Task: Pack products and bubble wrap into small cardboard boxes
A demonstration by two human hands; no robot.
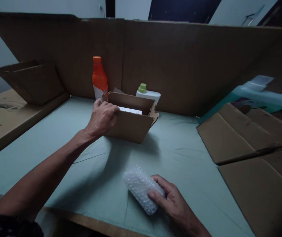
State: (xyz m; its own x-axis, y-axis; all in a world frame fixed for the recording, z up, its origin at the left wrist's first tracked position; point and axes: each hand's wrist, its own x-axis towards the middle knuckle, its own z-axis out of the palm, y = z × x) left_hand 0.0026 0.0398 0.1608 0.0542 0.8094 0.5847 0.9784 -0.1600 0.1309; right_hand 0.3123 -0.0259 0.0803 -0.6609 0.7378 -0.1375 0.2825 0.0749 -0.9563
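Observation:
In my right hand (172, 199) is a bubble-wrapped package (141, 187), clasped between thumb and fingers just above the cloth near the front of the table. What lies inside the wrap cannot be made out. A small open cardboard box (128, 128) stands at the table's middle, its torn right flap sticking out. My left hand (103, 115) is closed over the box's left edge, its fingertips partly hidden. A flat white item (130, 110) shows inside the box; the box's front wall covers the rest of it.
Behind the box stand an orange bottle (99, 79) and a white bottle with a green cap (148, 93). Cardboard panels (192, 65) wall the back. Larger cartons (239, 138) and a bottle of teal liquid (244, 93) line the right; a flat carton (2, 121) lies left.

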